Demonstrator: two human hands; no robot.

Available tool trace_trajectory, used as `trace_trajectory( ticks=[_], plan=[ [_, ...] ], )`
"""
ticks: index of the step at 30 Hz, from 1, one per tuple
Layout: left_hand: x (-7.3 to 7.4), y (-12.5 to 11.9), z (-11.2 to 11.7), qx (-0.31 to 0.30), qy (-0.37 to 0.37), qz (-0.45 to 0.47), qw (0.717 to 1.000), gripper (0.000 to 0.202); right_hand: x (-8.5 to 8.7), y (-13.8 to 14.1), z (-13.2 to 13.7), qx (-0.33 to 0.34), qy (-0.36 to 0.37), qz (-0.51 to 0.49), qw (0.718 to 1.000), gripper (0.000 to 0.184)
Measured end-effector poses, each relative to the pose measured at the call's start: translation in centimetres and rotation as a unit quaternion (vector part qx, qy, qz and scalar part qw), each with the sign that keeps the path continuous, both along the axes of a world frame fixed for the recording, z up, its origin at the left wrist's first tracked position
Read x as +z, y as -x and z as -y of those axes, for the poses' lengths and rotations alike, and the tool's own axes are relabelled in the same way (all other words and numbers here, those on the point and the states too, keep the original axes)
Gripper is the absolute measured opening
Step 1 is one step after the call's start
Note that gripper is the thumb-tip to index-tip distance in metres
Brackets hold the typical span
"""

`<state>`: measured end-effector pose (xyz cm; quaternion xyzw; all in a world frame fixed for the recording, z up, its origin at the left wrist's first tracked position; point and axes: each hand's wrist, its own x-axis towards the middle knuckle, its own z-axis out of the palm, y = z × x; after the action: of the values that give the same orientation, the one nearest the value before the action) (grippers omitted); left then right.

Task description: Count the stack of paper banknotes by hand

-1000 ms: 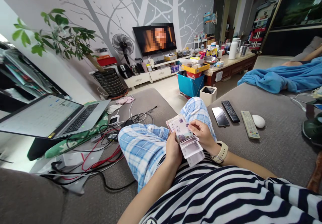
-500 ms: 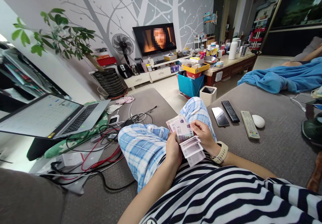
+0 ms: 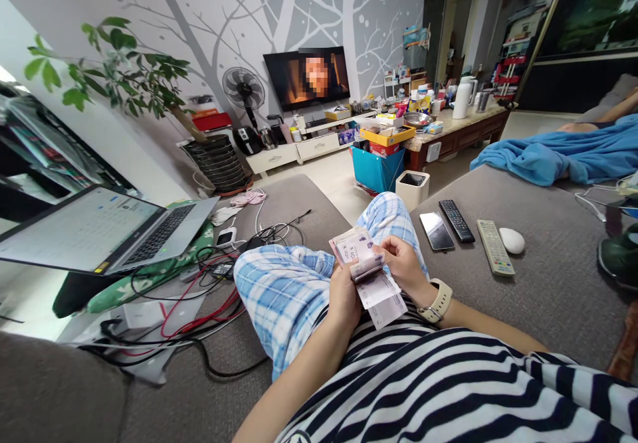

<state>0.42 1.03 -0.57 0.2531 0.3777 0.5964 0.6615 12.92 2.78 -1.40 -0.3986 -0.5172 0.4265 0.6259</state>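
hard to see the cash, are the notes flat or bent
Bent, at least partly: the uppermost of the banknotes curls between the left hand and right hand, with other ends jutting out below.

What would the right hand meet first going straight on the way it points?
The banknotes: the right hand's fingertips are at their edge. Past them, the line seems to run over the grey sofa, though depth is unclear.

Banknotes in left hand and right hand — phone nearby
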Motion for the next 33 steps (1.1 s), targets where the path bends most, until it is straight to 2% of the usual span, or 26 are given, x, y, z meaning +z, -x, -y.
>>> trace_trajectory(
  ticks=[6,13,17,22,33],
  plan=[
    [-0.3,0.0,-0.2,0.028,0.008,0.003,1.000,0.032,-0.2,-0.2,-0.1,-0.014,-0.005,0.066,0.998,0.036],
    [0.2,-0.3,-0.3,0.032,0.005,0.037,0.999,0.024,0.3,-0.1,0.2,-0.001,-0.018,0.038,0.999,0.033],
    [0.3,-0.2,-0.4,0.022,0.000,0.029,0.999,0.023,0.8,0.1,0.6,0.023,-0.034,0.013,0.999,0.028],
    [0.3,-0.1,-0.3,0.012,-0.008,0.014,1.000,0.022,0.8,0.2,0.7,0.044,-0.020,-0.023,0.999,0.022],
    [0.4,-0.2,-0.2,0.025,0.010,0.021,0.999,0.026,1.1,0.1,0.8,0.030,-0.031,-0.015,0.999,0.026]
  ],
)
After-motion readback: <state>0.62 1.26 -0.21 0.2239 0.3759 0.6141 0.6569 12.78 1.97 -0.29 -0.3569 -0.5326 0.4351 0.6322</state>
